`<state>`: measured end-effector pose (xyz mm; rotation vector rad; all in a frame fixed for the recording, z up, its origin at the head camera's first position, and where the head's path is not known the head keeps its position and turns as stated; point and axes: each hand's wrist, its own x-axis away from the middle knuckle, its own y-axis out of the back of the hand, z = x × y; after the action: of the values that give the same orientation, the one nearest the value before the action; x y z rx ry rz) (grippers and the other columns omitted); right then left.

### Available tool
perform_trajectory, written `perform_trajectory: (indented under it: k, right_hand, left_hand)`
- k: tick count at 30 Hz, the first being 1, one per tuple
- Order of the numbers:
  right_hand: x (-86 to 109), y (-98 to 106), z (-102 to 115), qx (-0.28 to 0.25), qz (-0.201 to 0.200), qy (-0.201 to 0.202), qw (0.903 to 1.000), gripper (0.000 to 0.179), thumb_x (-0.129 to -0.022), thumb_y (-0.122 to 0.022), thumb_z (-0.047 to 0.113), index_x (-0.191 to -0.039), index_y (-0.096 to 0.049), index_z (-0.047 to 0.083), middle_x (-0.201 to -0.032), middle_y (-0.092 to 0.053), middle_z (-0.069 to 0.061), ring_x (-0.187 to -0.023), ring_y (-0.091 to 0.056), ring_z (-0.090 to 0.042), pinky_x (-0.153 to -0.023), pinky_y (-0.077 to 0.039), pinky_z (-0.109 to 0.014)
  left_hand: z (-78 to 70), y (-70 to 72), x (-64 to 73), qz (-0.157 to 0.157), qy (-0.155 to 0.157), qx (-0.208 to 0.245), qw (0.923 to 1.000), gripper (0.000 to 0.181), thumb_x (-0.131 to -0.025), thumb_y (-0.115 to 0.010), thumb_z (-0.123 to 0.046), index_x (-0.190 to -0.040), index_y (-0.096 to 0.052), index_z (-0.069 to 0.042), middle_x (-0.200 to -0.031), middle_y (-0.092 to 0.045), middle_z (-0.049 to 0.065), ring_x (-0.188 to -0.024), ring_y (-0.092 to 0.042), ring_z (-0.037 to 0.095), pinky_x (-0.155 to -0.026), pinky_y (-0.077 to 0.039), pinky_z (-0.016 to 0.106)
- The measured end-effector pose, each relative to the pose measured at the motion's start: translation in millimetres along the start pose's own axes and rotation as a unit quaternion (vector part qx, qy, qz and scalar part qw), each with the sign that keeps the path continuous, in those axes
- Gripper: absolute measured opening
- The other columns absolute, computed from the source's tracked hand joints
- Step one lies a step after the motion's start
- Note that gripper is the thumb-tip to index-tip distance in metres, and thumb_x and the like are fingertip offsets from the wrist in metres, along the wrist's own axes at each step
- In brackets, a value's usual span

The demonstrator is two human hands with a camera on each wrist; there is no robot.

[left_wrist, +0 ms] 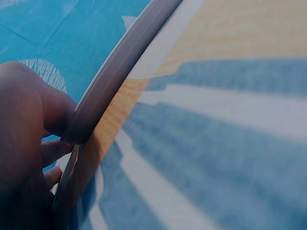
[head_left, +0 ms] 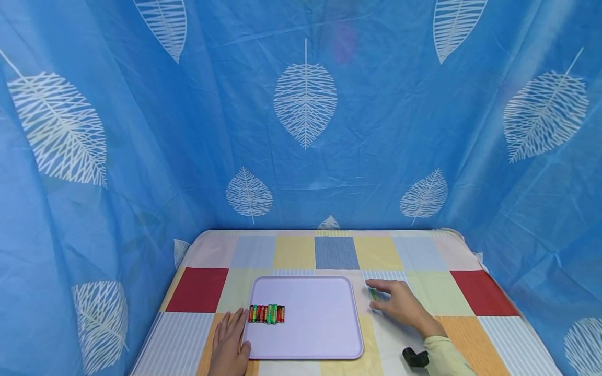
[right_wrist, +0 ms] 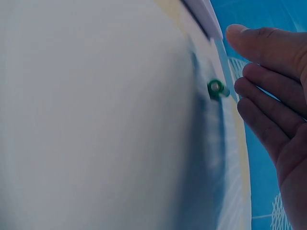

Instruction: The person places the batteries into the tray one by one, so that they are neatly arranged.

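A pale lilac tray [head_left: 315, 334] lies on the patchwork cloth. On its left side, several red and green batteries [head_left: 271, 314] lie side by side in a row. My left hand [head_left: 229, 342] rests at the tray's left edge, fingers extended; in the left wrist view its thumb touches the tray rim [left_wrist: 103, 81]. To the right of the tray, my right hand [head_left: 400, 304] hovers over a single green battery [head_left: 373, 294] on the cloth. The right wrist view shows this battery [right_wrist: 215, 89] end-on, with the thumb and fingers apart from it and nothing held.
The patchwork cloth [head_left: 334, 253] covers the table. Blue curtains [head_left: 305, 172] with white leaf prints surround its back and sides. A small black object [head_left: 416, 357] is beside the right sleeve [head_left: 447, 357].
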<state>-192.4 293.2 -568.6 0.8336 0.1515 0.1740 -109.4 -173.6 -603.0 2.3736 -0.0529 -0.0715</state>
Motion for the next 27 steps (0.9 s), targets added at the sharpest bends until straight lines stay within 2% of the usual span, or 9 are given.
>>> perform_trajectory:
  k: [6,12,19,27]
  right_hand:
    - [1.4,3,-7,-0.004,0.002,-0.013,0.9999,0.053,-0.086,-0.091,0.009,-0.137,-0.077,0.009,-0.14,-0.077,-0.009,-0.132,-0.072,-0.036,-0.112,-0.057,-0.057]
    - [1.5,0,-12,-0.003,0.01,0.0,0.9999,0.052,-0.085,-0.09,0.007,-0.136,-0.077,0.008,-0.139,-0.077,-0.008,-0.134,-0.071,-0.035,-0.113,-0.057,-0.055]
    - [2.4,-3,-17,0.025,0.001,0.026,0.9994,0.051,-0.085,-0.088,0.005,-0.135,-0.078,0.009,-0.136,-0.078,-0.006,-0.132,-0.071,-0.035,-0.111,-0.059,-0.052]
    - [2.3,-4,-18,0.029,-0.009,0.026,0.9992,0.049,-0.085,-0.087,0.004,-0.133,-0.079,0.01,-0.135,-0.079,-0.005,-0.132,-0.072,-0.034,-0.111,-0.059,-0.052]
  left_hand:
    - [0.5,0.4,0.0,0.003,0.004,0.001,1.0,0.075,-0.089,-0.065,0.003,-0.162,-0.047,0.003,-0.169,-0.042,0.03,-0.161,-0.016,0.058,-0.131,-0.003,0.076]
    - [1.8,0.2,-0.9,0.013,0.009,0.003,0.9999,0.076,-0.089,-0.065,0.002,-0.163,-0.045,0.002,-0.171,-0.04,0.03,-0.161,-0.015,0.059,-0.131,-0.002,0.077]
    - [1.8,0.1,-1.2,0.011,0.007,0.002,0.9999,0.076,-0.09,-0.064,0.002,-0.163,-0.046,0.002,-0.171,-0.041,0.029,-0.162,-0.015,0.058,-0.131,-0.002,0.075]
    - [1.3,-0.4,0.1,0.002,-0.003,0.002,1.0,0.075,-0.089,-0.064,0.002,-0.163,-0.047,0.002,-0.17,-0.042,0.029,-0.162,-0.016,0.057,-0.131,-0.003,0.075]
